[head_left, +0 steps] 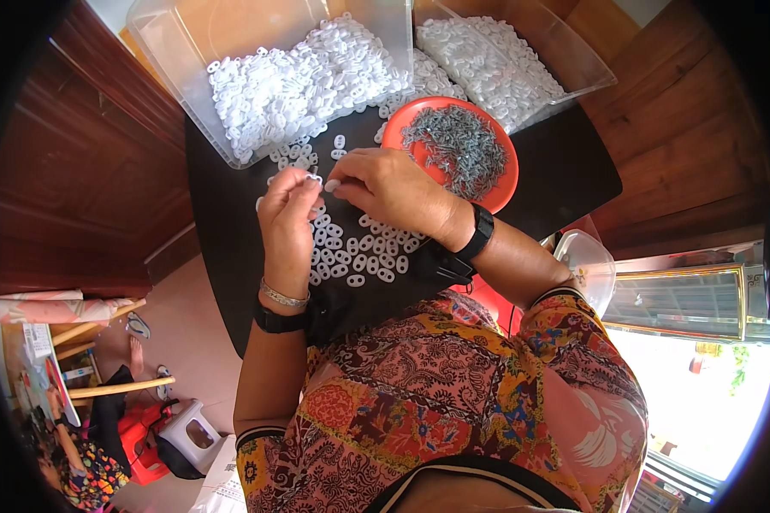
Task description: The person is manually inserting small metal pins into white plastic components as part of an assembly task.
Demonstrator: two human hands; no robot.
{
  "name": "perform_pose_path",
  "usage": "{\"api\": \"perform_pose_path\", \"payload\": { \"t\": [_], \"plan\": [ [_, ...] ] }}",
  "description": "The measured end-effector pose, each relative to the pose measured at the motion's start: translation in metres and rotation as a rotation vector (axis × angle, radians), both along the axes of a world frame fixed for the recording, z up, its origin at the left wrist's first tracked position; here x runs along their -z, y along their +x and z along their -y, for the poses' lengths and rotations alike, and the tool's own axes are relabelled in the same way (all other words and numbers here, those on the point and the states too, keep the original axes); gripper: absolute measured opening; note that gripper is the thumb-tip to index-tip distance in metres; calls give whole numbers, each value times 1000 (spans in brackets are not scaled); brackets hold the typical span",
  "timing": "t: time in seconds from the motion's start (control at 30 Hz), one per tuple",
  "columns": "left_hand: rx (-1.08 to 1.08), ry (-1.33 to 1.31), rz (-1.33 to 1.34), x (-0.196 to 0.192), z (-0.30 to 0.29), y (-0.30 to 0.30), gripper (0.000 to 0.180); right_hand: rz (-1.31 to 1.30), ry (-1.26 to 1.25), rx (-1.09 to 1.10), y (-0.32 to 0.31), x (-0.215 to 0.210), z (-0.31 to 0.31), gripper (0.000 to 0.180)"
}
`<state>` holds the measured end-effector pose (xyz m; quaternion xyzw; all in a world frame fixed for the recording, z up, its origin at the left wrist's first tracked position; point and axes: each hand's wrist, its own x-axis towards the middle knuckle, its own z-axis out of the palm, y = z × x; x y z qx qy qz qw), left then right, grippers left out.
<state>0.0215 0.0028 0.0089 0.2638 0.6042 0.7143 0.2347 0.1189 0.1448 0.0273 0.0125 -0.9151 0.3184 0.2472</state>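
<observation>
- While the left fingers (303,198) pinched a white piece (315,178), the right fingers (357,165) gripped what looked like a second piece (332,185).
- Light pressure, faces squared, seemed advisable.

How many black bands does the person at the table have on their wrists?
2. One black band is just behind the left hand, past a bracelet; the other black band is behind the right hand.
</observation>
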Motion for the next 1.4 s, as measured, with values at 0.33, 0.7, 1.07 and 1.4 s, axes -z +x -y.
{"api": "perform_pose_path", "payload": {
  "t": [0.33,0.7,1.07,1.4],
  "plan": [
    [179,-74,-53,-5,-3,4,14,39,-163,6,0,-2,-1,17],
    [111,-54,-85,-5,0,-1,16,289,-434,-162,3,-18,-2,31],
    [281,267,557,-2,2,-11,12,-26,-298,-78,-1,-8,0,21],
    [348,228,470,-4,-1,-6,15,45,-497,-51,0,-10,2,16]
  ]
}}
